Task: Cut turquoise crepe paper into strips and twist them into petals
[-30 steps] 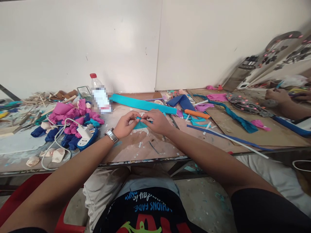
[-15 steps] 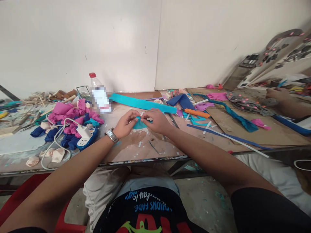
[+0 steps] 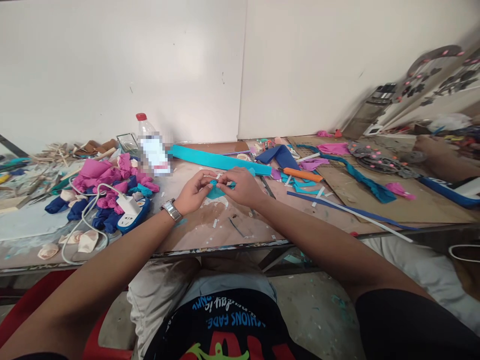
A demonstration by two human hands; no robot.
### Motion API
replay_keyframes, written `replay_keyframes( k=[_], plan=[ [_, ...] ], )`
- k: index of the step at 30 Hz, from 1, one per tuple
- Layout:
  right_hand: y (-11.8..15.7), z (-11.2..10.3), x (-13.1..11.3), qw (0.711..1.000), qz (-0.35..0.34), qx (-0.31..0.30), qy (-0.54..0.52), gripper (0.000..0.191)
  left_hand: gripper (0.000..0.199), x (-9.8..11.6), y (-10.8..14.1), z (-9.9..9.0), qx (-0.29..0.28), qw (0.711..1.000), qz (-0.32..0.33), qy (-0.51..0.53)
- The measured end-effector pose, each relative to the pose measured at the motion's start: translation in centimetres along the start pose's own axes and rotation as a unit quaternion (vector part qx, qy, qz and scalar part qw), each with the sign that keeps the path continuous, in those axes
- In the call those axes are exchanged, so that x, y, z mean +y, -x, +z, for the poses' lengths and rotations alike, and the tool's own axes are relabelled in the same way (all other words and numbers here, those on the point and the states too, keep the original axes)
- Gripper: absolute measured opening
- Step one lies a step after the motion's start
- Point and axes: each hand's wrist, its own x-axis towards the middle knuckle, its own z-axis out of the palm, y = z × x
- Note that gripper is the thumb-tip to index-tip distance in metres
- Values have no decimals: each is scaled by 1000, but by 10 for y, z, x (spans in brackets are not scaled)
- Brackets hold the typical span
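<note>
"Teal piece point(image 3: 215, 191), cloth-like: where do you log it?"

"Between both hands, over the table point(image 3: 258, 227), part of it spread below the fingertips. From my remote post I cannot tell whether it touches the tabletop."

"State of the fingers?"

"Left hand point(image 3: 195, 192): thumb and fingertips pinching the piece. Right hand point(image 3: 242, 188): pinching likewise, just beside the left. Exact contact is too small for me to resolve."

"Surroundings?"

"Beyond the hands I record a long turquoise strip point(image 3: 225, 161) lying across the table. Right of them, an orange-handled tool point(image 3: 302, 174) near a purple scrap point(image 3: 314, 164). Left, a heap of pink and navy bundles point(image 3: 98, 170) beside a power strip point(image 3: 132, 221) bearing a white plug point(image 3: 128, 204). Metal wristwatch point(image 3: 172, 210) on the left wrist."

"Other personnel?"

"One co-worker's hand point(image 3: 431, 147), far right, well apart; I cannot tell what it grasps."
</note>
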Motion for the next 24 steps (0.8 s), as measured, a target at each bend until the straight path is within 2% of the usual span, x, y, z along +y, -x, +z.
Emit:
replay_keyframes(
  k=[6, 13, 24],
  plan=[
    [-1, 0, -1, 1000, 6, -2, 4, 18, 40, 0, -1, 0, -3, 999, 20, -28],
    [0, 0, 0, 1000, 4, -1, 4, 14, 37, 1, -1, -1, 19, 1000, -3, -13],
    [-1, -1, -1, 1000, 9, -7, 9, 14, 38, 1, -1, 0, -24, 1000, 2, 14]
  ],
)
